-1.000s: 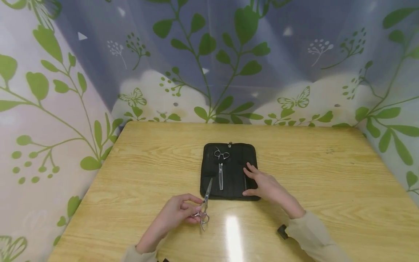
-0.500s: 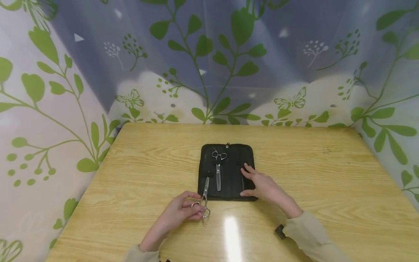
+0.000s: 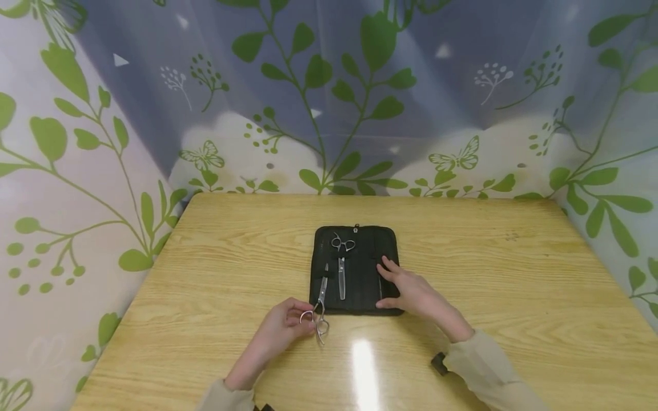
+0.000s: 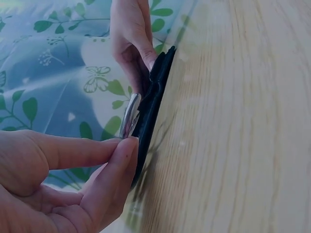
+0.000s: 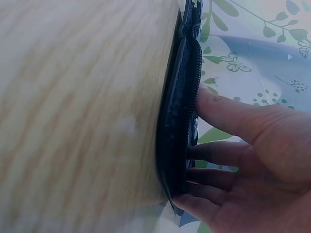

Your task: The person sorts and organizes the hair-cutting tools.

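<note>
My left hand [image 3: 280, 332] pinches the handle of a pair of silver scissors [image 3: 323, 292] between thumb and fingers. Their blades point away from me over the left side of an open black zip case [image 3: 362, 277], with the tip showing past a small strap [image 3: 324, 274]. In the left wrist view, the metal handle [image 4: 129, 116] stands at the fingertips beside the case edge. My right hand [image 3: 415, 292] rests on the right side of the case with fingers spread; the right wrist view shows its fingertips touching the zipped edge [image 5: 177, 111].
Thinning scissors [image 3: 342, 279] lie in the middle of the case under a strap, rings toward the far edge. A zip pull [image 3: 356, 229] sits at the far edge. The case lies on a wooden table [image 3: 231, 245], with a leaf-patterned curtain [image 3: 329, 114] behind.
The scissors in my left hand have moved forward, away from me, and their tip now reaches past the strap. My right hand stays on the case.
</note>
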{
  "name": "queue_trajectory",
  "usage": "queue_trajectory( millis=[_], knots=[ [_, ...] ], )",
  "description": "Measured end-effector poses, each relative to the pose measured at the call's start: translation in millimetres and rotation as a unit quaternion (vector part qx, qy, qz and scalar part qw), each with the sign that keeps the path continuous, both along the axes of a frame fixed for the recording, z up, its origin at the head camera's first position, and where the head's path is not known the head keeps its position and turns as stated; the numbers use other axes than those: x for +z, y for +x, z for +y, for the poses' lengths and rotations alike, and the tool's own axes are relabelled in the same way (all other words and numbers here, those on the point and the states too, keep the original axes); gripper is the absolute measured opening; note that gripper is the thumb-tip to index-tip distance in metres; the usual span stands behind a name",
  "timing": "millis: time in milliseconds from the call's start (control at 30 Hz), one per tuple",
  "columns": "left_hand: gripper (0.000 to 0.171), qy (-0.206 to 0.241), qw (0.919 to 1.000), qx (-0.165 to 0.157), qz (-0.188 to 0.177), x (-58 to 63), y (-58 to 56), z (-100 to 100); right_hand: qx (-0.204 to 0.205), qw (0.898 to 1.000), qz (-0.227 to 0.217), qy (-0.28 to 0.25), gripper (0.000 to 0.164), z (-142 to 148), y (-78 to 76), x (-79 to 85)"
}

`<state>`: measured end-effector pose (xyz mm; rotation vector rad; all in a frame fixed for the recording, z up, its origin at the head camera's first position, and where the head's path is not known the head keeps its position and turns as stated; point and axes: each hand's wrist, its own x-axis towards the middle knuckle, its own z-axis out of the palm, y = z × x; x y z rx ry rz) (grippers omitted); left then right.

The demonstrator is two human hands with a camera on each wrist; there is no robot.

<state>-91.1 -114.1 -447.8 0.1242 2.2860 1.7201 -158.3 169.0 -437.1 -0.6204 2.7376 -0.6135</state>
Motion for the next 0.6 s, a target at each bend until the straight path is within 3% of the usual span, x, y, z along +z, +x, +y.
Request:
queue_trajectory(
  millis=[167,300,400,600],
  knots=[
    [0.035,-0.016,0.9998,0.006,0.010,-3.0,-4.3,1.7,0.004,1.000,0.006,0.000,0.083,0.6,-0.1,-1.1],
    [0.031,-0.097,0.9941,0.004,0.047,-3.9,-6.2,3.1,0.004,1.000,0.004,0.001,0.083,0.8,0.4,-1.1],
    [0.028,-0.182,0.9787,0.001,0.096,-2.1,-7.2,4.6,0.004,1.000,0.001,0.000,0.083,0.6,0.4,-0.6],
    [0.026,-0.270,0.9501,-0.005,0.156,3.6,-8.8,7.5,0.004,1.000,0.004,0.001,0.083,0.7,-0.1,-1.6]
  ],
)
